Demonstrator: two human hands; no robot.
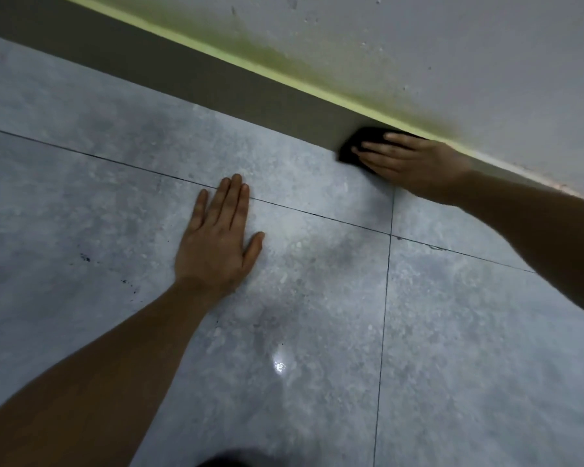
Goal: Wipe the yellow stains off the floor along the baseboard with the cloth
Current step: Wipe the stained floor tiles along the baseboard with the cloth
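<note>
The grey tiled floor lies open around my arms, ending at the dark baseboard with yellow stains along its top edge. My right hand, fingers flat and together, presses the dark cloth against the baseboard's foot. My left hand lies spread flat on the tile, holding nothing.
</note>
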